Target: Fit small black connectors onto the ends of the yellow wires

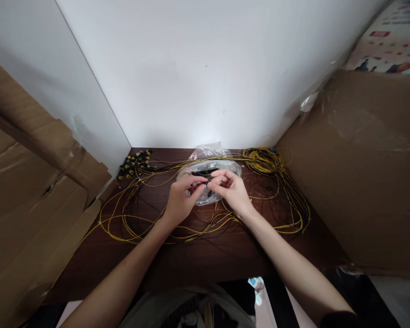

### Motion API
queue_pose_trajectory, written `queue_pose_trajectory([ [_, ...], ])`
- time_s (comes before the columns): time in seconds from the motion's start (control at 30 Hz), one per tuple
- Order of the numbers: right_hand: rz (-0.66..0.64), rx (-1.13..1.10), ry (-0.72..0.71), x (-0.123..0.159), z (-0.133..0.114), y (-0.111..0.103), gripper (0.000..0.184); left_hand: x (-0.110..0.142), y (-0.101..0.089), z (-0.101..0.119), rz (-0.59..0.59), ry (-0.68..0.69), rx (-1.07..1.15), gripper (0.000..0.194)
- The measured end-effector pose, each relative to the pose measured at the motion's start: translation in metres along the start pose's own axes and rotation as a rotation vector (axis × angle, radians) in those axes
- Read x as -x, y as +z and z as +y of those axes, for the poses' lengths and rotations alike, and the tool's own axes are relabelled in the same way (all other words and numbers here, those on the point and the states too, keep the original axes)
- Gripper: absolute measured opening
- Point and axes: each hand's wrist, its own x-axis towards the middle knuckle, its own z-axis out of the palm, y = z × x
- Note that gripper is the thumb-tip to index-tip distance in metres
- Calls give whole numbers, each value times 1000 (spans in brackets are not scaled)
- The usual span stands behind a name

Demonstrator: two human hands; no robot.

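Observation:
My left hand (185,195) and my right hand (230,187) come together over a clear plastic bag (235,168) in the middle of the dark wooden table. Thumb and forefinger of my left hand pinch a small black piece (202,183), too small to make out its kind. The right fingertips close in a pinch right beside it; whatever lies between them is hidden. Inside the bag show dark small parts (205,173). Yellow and black wires (222,218) loop across the table below and around both hands.
Several black-and-yellow connectors (134,164) lie bunched at the back left, and a coil of yellow wire (263,160) at the back right. Cardboard boxes stand at the left (37,191) and right (355,173). A white wall panel (191,82) rises behind the table (212,259).

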Motion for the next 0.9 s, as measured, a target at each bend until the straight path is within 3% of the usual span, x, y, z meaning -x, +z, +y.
queue_pose_trajectory([
  [0.27, -70, -67, 123, 1, -6, -2, 26, 2, 1, -3, -54, -57, 59, 17],
  [0.6, -78, 74, 21, 0, -7, -2, 15, 0, 1, -4, 9, -136, 118, 19],
  [0.9, -56, 25, 74, 1, -4, -1, 15, -1, 0, -6, 20, -87, 89, 17],
])
